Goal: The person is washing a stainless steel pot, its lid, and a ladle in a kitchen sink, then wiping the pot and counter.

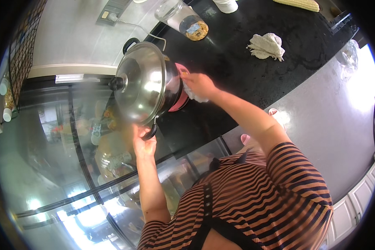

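Note:
An electric pot with a pink base (180, 103) and dark sides stands on the black countertop. Its domed, see-through lid (140, 78) has a metal rim and a black knob (117, 83); the lid faces left in the picture. My left hand (144, 142) is closed around the pot's black side handle (151, 132) at the lower edge. On the opposite side is a second black handle (130, 43). My right hand (200, 84) pinches a white cloth or tissue (193, 94) against the pink base, its fingertips near the control panel.
A clear jar (181, 20) lies behind the pot, near a wall socket (107, 14) with a plugged-in white cord (140, 28). On the black countertop (228, 68) are a crumpled cloth (266, 46), a white roll (226, 4) and a corn cob (297, 4). Glass-fronted shelving (78, 140) stands left.

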`<state>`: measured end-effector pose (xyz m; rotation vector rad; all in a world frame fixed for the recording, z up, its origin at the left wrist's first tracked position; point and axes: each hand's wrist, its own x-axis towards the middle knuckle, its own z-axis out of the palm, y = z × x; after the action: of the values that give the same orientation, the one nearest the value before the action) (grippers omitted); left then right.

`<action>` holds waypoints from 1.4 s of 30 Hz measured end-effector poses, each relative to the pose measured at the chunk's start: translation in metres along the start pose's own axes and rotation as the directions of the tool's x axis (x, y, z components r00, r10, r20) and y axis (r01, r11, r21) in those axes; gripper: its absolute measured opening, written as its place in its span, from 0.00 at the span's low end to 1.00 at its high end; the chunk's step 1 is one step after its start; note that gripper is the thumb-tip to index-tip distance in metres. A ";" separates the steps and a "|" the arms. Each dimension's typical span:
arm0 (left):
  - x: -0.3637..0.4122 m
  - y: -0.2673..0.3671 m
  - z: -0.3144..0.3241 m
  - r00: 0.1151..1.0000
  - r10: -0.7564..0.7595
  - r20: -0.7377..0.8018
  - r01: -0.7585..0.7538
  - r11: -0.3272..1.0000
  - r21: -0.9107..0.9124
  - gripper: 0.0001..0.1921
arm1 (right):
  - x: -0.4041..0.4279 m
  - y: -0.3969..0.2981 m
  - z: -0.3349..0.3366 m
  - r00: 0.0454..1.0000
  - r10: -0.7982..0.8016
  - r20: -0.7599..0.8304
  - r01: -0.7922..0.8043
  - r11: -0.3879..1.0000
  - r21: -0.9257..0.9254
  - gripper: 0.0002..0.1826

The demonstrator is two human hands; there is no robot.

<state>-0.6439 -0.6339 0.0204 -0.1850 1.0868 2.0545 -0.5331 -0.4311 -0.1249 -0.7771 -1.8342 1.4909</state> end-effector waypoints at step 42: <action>-0.003 -0.029 0.025 0.994 0.082 -0.078 -0.078 0.996 0.049 0.15 | 0.003 -0.076 0.014 0.743 -0.219 -0.632 0.320 0.946 0.047 0.09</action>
<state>-0.6160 -0.6075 0.0190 -0.2050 1.2068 2.1061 -0.5496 -0.4514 -0.0524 -0.7677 -1.2444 1.0021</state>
